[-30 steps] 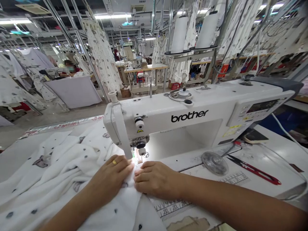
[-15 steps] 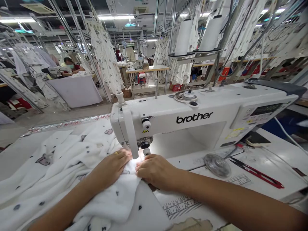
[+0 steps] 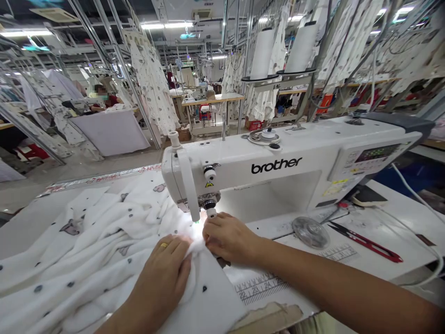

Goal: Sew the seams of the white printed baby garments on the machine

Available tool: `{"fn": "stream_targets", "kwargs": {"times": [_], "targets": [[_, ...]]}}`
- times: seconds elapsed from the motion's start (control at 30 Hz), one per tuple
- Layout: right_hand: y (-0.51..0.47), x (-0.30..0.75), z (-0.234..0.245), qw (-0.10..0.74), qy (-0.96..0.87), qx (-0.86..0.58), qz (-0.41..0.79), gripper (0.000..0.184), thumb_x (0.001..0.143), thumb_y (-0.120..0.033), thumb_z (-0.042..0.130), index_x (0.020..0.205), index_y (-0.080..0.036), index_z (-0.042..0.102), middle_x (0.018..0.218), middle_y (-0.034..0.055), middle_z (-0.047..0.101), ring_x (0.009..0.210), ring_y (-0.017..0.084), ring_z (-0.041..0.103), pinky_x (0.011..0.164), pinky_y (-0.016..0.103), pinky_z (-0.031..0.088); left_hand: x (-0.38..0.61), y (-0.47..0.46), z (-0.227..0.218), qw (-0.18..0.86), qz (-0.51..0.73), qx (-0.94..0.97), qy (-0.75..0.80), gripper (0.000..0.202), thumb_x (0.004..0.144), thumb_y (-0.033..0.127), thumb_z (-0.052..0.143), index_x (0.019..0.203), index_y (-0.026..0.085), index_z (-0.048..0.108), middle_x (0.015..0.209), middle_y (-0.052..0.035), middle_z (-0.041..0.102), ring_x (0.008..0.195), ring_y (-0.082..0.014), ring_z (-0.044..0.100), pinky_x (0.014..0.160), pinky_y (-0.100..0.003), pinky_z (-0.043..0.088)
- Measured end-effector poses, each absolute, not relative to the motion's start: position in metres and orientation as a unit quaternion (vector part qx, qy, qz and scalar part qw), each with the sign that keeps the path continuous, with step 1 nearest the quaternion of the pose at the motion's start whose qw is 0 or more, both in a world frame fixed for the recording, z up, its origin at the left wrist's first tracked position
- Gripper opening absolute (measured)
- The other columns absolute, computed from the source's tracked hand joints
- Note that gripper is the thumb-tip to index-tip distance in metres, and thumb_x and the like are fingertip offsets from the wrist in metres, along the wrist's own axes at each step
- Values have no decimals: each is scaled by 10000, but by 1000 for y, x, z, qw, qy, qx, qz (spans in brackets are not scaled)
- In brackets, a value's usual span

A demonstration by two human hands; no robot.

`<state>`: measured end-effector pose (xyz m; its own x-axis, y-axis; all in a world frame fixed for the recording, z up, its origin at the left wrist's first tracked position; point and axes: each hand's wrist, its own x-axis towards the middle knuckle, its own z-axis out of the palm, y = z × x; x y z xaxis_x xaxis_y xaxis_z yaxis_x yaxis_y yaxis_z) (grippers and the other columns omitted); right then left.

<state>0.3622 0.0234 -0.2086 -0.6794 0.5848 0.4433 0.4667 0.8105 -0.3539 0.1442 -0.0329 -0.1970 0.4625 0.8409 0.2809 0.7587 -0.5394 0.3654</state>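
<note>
White plush fabric (image 3: 100, 250) with small grey and black motifs lies in folds across the left of the machine table and runs under the sewing head. My left hand (image 3: 170, 260), with a ring on one finger, is closed on the fabric just in front of the lit needle area; glare washes out its fingertips. Close to the presser area, my right hand (image 3: 225, 236) pinches the fabric's right edge, its fingertips partly hidden. Above both hands stands the white sewing machine (image 3: 278, 164) marked "brother". Its needle is lost in the bright light.
Red-handled thread snips (image 3: 368, 243) and a clear round dish (image 3: 311, 232) lie right of my right forearm. A printed ruler (image 3: 260, 290) marks the table's front. Thread cones (image 3: 262, 54) stand behind the machine. A person (image 3: 104, 98) sits at a far-left table.
My left hand has drawn back toward me from the needle area, its thumb now showing. The right hand stays by the presser, slightly higher in view. The camera view has shifted slightly.
</note>
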Motion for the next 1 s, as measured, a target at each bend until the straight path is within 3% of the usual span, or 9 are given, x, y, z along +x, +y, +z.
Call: {"fn": "stream_targets", "kwargs": {"times": [0.13,0.2,0.3,0.4,0.53,0.63,0.73,0.87,1.0], "targets": [[25,359,-210,279,-931,-232,34,159,884,-117,592,1030,-176,614,1021,25,664,930,165,568,865,298,406,135,-23,-199,210,255,791,514,279,1008,356,360,835,216,528,784,-3,593,755,-179,574,695,-310,473],[24,357,-208,254,-945,-199,-43,117,925,-112,538,991,-160,622,970,37,669,892,172,563,819,303,410,128,-15,-198,242,267,771,525,326,1012,397,356,779,216,494,695,18,531,654,-159,526,618,-287,439],[21,355,-201,184,-958,-126,-180,193,935,-67,475,820,-141,612,793,43,638,732,172,541,738,321,407,114,-1,-198,225,276,804,476,282,1012,365,354,837,210,513,752,4,555,713,-166,535,677,-293,442],[21,355,-193,141,-954,-56,-260,243,921,-29,451,764,-133,604,725,43,607,658,171,525,693,332,396,105,11,-191,179,223,872,397,221,1002,307,357,927,206,538,873,-29,603,841,-193,554,775,-325,438],[28,361,-191,115,-974,-32,-191,179,902,-67,516,774,-129,624,758,44,610,715,179,529,708,329,403,112,3,-170,151,171,874,430,304,1008,342,338,769,217,478,742,-9,554,727,-190,524,681,-326,412],[33,371,-194,155,-983,-86,-53,88,907,-156,566,928,-149,650,911,53,645,855,174,536,795,317,417,131,-16,-165,162,190,847,469,330,1020,370,304,771,223,464,793,-17,572,779,-197,540,698,-332,431],[32,380,-199,195,-974,-113,24,145,939,-199,531,1023,-178,648,1003,47,649,914,164,531,840,315,409,148,-30,-177,159,195,826,504,343,1021,392,282,762,231,439,742,-8,546,718,-195,538,648,-331,443],[29,384,-201,197,-973,-118,36,166,951,-207,507,1008,-187,661,986,40,639,902,169,522,835,317,403,156,-31,-201,89,208,818,528,226,940,452,481,899,230,482,775,-15,570,733,-227,572,640,-365,476],[30,385,-199,185,-973,-129,43,178,977,-249,502,1032,-204,665,922,32,624,879,168,509,836,316,392,151,-26,-207,18,231,841,489,168,918,312,536,1055,219,512,875,-32,615,804,-225,608,674,-347,503]]}}
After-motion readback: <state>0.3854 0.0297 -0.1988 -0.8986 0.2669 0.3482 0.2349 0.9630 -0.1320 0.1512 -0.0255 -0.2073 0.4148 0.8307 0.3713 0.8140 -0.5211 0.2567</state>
